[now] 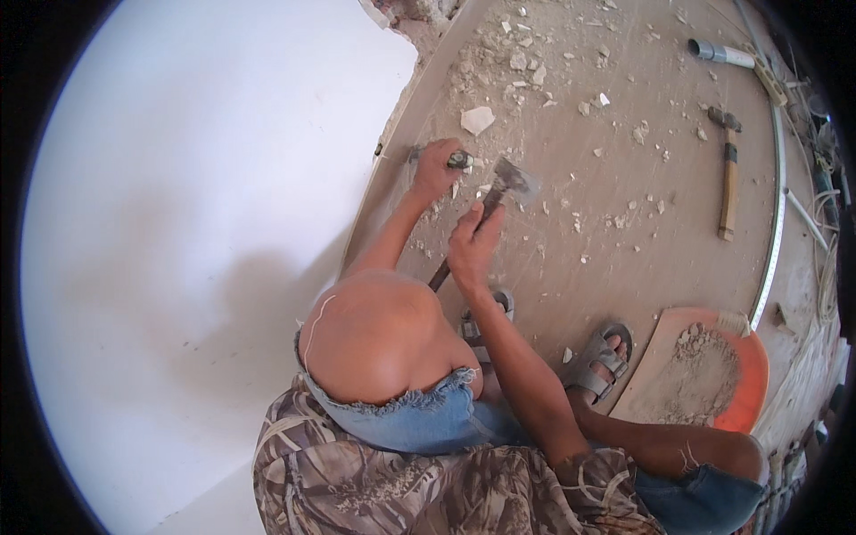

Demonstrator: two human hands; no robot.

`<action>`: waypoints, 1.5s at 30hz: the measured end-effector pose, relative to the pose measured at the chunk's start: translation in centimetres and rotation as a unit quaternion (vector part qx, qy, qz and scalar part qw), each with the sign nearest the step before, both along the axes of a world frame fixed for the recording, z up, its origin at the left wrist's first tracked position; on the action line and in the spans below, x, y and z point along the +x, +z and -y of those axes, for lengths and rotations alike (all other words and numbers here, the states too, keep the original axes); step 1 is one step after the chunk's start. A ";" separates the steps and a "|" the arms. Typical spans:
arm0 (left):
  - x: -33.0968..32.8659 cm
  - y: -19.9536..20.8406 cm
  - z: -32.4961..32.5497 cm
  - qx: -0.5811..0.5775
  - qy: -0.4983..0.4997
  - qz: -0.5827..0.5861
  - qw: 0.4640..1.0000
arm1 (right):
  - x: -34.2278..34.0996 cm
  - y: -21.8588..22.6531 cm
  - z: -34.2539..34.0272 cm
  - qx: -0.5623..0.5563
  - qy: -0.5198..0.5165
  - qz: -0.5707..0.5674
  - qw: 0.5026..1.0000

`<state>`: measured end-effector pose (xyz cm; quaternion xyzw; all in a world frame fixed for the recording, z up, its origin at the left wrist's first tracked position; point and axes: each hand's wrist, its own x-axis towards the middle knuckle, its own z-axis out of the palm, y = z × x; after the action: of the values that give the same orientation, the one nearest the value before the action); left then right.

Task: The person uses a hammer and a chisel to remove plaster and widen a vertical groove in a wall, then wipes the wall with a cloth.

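My left hand [436,169] is wrapped round a chisel [460,160], low beside the broken edge of the white wall [223,178]. The chisel's butt end sticks out to the right of the fist, and its other end points toward the foot of the wall. In my right hand [473,245] is a hammer [489,207], gripped by its dark handle. The hammer's head [515,178] is slightly blurred and stands just right of the chisel's butt, apart from it.
Rubble [519,61] and a larger pale chunk [478,119] litter the dusty floor. A second hammer [729,174] with a wooden handle lies at the right, near a pipe piece [720,53] and a long white strip [774,232]. An orange dustpan-like scoop [756,383] holds grey debris by my sandalled foot [602,361].
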<state>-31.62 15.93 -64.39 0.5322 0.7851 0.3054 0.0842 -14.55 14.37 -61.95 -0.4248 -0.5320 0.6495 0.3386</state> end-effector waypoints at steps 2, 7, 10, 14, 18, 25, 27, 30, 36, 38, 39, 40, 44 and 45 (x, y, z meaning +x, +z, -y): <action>-0.2 -0.3 0.3 -0.004 0.000 0.003 1.000 | -0.8 -0.7 0.5 0.103 0.029 0.075 0.991; -0.3 -1.5 0.5 0.035 0.004 -0.021 0.999 | -0.4 0.5 1.3 0.017 0.027 0.054 0.998; -0.6 -1.9 1.2 0.067 -0.049 -0.052 0.995 | -0.2 0.1 2.4 -0.012 0.031 0.015 0.999; -0.3 -1.4 1.0 0.037 -0.037 -0.028 0.998 | -0.6 -0.4 3.0 -0.020 0.014 0.091 0.996; -0.1 -0.9 1.5 0.057 -0.045 -0.038 0.997 | 0.1 0.5 3.7 -0.017 0.051 0.025 0.998; -0.5 -1.2 1.0 0.048 -0.039 -0.026 0.998 | 0.1 -2.6 3.3 -0.064 0.028 0.004 0.998; -0.8 -0.2 0.3 0.014 -0.046 -0.022 0.999 | 1.0 -1.9 2.3 -0.137 -0.020 -0.042 0.990; -1.6 0.0 0.0 0.006 -0.038 -0.004 0.999 | 1.6 4.7 -1.8 -0.183 -0.054 -0.143 0.971; -2.2 -1.6 -0.6 0.056 -0.029 0.036 0.997 | -0.9 1.2 -1.2 -0.020 -0.019 -0.041 0.999; -1.8 -1.9 -0.6 0.050 -0.049 0.046 0.996 | -2.1 -2.1 -0.1 0.132 0.072 0.035 0.988; -1.6 -2.1 0.1 0.043 -0.053 0.022 0.997 | -2.8 -1.6 -0.1 0.159 0.096 0.042 0.982; -1.9 -2.2 0.3 0.036 -0.056 -0.001 0.998 | -2.5 -0.8 0.9 0.086 0.075 -0.003 0.994; -1.5 -0.6 -0.5 0.010 -0.005 -0.008 1.000 | -0.2 3.6 0.3 -0.240 -0.024 -0.157 0.958; -1.5 -0.3 -0.5 0.018 -0.009 0.003 1.000 | -0.2 3.7 0.0 -0.244 -0.039 -0.159 0.956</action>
<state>-33.14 16.43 -64.69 0.5398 0.7744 0.3202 0.0797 -14.76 14.37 -58.20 -0.4062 -0.2793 0.8052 0.3298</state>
